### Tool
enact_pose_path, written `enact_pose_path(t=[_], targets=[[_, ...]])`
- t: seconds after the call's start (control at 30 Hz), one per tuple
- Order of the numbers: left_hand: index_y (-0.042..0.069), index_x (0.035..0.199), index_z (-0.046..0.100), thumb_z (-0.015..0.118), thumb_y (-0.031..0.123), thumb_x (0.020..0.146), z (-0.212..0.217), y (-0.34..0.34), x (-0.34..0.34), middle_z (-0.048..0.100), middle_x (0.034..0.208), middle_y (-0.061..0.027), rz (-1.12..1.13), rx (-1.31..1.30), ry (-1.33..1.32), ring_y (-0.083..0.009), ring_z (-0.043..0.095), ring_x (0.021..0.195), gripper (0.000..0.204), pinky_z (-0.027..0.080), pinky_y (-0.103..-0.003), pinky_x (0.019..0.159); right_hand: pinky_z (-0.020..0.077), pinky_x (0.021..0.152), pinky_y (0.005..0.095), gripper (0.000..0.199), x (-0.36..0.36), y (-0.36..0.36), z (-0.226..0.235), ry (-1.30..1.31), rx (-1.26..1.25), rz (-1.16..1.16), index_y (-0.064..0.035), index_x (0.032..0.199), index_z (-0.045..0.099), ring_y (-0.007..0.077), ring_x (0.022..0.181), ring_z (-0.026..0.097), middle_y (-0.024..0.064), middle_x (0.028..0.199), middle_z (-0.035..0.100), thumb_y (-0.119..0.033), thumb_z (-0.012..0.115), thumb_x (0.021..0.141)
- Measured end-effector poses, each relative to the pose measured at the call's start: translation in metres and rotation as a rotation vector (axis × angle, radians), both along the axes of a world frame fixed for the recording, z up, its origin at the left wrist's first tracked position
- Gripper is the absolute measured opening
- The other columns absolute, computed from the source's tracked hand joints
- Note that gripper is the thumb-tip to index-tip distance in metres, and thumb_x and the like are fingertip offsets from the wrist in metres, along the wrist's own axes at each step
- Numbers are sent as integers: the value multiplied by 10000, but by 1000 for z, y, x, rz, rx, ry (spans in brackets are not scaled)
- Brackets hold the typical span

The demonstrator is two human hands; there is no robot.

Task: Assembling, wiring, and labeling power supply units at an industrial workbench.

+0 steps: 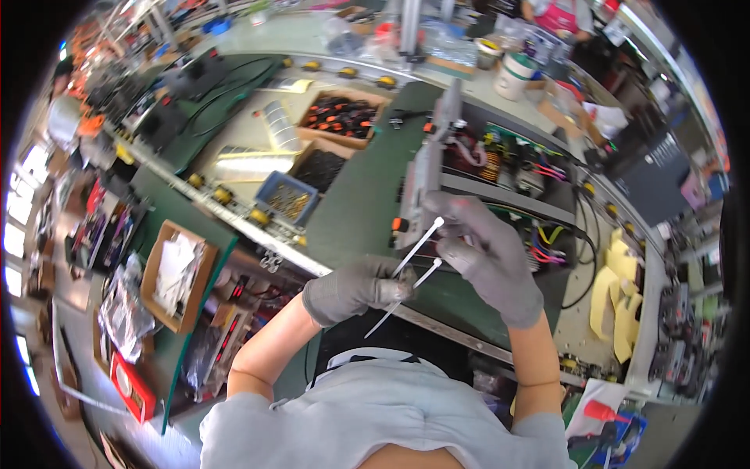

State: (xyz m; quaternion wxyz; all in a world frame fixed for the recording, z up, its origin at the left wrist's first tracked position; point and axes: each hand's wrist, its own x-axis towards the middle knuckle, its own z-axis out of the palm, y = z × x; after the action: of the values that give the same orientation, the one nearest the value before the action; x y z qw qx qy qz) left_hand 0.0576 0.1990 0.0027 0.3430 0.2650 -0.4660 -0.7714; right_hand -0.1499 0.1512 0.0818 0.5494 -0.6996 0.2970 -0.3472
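Note:
Two white cable ties (424, 242) slant up and to the right from my left hand (363, 291). My gloved left fingers are pinched on the ties partway along, and a thin tail sticks out below them. My right hand (488, 258), also in a grey glove, is curved beside the heads of the ties. Its thumb and forefinger are apart, with one head at the gap between them; no firm grip shows. Behind my right hand lies an opened metal-framed unit (508, 194) with coloured wires and circuit parts inside.
Left of the unit are a box of black and orange parts (355, 134), a box of black pieces (342, 166) and a blue tray of small brass-coloured parts (312, 205). Yellow foam pieces (603, 305) lie at right. A cardboard box (209, 281) stands far left. A person (558, 17) is at the back.

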Motion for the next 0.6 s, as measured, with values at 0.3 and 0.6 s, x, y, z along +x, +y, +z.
enact_pose_path(t=[0.3,0.6], targets=[[43,886,579,660,290,869,-4,-9,-41,432,723,58,-285,138,21,-37,383,638,260,311,-188,561,450,799,241,176,-37,4,-13,-112,56,47,7,997,654,98,910,568,26,949,607,-45,597,840],[8,928,498,562,120,879,-63,10,-53,536,908,-165,470,-710,-668,-387,538,837,138,449,-402,750,408,609,190,158,-65,12,-16,-228,-52,-566,-30,1003,614,53,668,515,55,868,651,-122,537,900]])
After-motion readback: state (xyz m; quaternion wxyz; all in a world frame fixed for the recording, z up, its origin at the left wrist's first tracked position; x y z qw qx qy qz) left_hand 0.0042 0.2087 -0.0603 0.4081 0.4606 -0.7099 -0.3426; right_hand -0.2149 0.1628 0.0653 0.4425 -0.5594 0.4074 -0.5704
